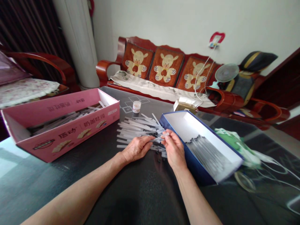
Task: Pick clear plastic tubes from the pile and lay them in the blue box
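Observation:
A loose pile of slim, translucent whitish strips [131, 126], some with dark parts, lies on the black table between two boxes. At the pile's near edge, my left hand [138, 148] is closed, thumb and forefinger pinched, with a pale strip showing at the fingertips. My right hand [174, 150] pinches the end of a slim translucent strip [165, 135] just above the pile. Beside that hand, a blue box [201, 165] with white inner walls holds a row of dark grey slim strips [208, 156]. More pale strips lie inside the pink box [79, 131] on the left.
A small white tub [136, 107] stands behind the pile. A tissue box [185, 105] sits behind the blue box. On the right are a green and white plastic bag [236, 145] and white cables [269, 159]. A wooden sofa [110, 67] and a fan [227, 72] stand beyond the table.

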The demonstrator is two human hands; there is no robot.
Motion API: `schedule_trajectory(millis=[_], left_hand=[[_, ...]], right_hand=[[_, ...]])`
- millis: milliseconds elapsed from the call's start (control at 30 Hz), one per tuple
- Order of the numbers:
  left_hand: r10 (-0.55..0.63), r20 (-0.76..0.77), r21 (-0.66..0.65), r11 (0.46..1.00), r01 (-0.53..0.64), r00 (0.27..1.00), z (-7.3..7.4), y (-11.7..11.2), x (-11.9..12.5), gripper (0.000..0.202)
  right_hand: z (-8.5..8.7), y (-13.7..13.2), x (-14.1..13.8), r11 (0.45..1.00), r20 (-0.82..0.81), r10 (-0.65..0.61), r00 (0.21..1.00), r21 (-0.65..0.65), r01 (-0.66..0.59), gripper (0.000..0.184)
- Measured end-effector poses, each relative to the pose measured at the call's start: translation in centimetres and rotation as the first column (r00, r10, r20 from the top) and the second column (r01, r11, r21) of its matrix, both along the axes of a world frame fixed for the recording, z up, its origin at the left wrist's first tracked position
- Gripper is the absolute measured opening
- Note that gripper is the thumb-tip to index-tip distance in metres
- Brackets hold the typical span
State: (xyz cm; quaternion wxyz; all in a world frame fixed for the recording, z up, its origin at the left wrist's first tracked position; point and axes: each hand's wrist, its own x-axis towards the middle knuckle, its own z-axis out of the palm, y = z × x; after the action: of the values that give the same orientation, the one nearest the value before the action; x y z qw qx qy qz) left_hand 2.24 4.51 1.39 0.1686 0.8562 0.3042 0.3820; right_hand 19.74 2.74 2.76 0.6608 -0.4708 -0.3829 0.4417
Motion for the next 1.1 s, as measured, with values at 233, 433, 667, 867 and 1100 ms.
schedule_trajectory(millis=[233,433,667,867,1100], left_hand=[[0.008,0.011,0.014,1.0,-0.008,1.0,-0.3,0.1,0.1,0.03],[0.03,-0.017,0.018,0.999,-0.029,0.999,0.0,0.1,-0.1,0.028],[0.088,-0.147,0.077,0.994,-0.077,0.985,0.6,-0.1,-0.5,0.03],[0.243,-0.189,0.221,0.954,-0.2,0.951,0.4,-0.7,-0.2,0.032],[0.316,-0.226,0.329,0.915,-0.233,0.921,0.6,-0.7,-0.3,0.032]], right_hand=[[-0.3,-0.4,-0.6,0.996,-0.06,0.091,0.994,-0.002,-0.092,0.036],[0.1,-0.9,-0.6,0.991,0.119,0.128,0.985,0.014,-0.13,0.031],[0.5,-1.2,-1.0,0.995,0.201,0.102,0.974,0.0,-0.104,0.029],[-0.2,-1.2,-1.8,0.997,0.068,0.079,0.995,-0.026,-0.078,0.034],[0.1,-1.2,-2.0,0.993,0.061,0.113,0.992,-0.046,-0.11,0.033]])
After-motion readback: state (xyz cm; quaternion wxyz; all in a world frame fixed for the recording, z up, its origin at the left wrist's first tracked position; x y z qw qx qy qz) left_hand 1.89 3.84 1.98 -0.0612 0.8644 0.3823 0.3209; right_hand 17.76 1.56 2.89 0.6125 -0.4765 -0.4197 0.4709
